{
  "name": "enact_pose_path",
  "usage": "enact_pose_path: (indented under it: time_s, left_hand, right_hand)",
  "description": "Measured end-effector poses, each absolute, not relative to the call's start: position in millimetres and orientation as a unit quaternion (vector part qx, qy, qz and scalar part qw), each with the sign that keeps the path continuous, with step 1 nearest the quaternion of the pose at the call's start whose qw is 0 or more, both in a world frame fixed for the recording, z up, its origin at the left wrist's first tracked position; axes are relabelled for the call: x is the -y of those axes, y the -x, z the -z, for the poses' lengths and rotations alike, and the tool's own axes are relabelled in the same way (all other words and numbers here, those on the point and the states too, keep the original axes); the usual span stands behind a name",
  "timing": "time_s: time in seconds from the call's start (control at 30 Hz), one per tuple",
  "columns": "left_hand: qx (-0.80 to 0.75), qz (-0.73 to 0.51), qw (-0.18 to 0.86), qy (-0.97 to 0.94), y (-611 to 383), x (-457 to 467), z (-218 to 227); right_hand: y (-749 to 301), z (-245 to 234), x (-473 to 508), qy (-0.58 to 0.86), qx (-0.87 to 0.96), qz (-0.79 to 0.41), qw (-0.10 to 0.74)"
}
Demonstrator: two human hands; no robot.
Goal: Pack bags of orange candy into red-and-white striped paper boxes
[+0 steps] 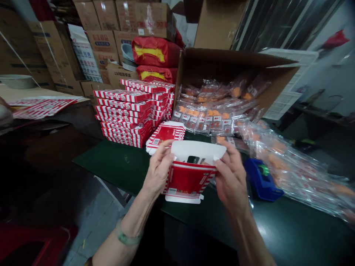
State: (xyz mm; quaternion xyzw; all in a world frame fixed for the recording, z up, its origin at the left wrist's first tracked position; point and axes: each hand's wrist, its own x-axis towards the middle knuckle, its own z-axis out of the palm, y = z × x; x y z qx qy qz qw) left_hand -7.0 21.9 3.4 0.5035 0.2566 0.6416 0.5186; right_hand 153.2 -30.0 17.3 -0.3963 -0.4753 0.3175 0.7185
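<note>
Hands (158, 169) grip open-topped red carton (190, 181) at sides.

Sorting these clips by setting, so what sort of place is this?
Probably a small packing workshop: cartons are stacked behind, clear plastic packets lie in and before a large open carton, and red-and-white boxes stand piled on the green table.

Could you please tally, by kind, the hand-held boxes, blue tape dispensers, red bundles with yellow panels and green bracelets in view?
Red-and-white box, held between left hand and right hand: 1
Blue tape dispenser: 1
Red bundles with yellow panels, one above the other: 2
Green bracelet: 1
Total: 5
</note>
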Motion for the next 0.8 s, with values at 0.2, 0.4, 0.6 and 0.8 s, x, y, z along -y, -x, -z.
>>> enact_pose_path:
  time_s: [0.2,0.4,0.6,0.8]
  left_hand:
    - [-0.236,-0.650,0.480,-0.540,6,-22,-15]
    - [-0.221,-0.696,0.464,-0.501,-1,-15,-10]
    - [-0.215,-0.708,0.398,-0.542,-5,-14,-7]
    - [-0.290,-0.637,0.373,-0.609,3,-15,-15]
  right_hand:
    - [-168,-35,31,0.402,0.491,-0.342,0.693]
    - [-202,-41,50,0.405,0.715,-0.302,0.483]
    - [-202,-43,51,0.488,0.708,-0.191,0.474]
    - [-195,-44,41,0.514,0.685,-0.185,0.481]
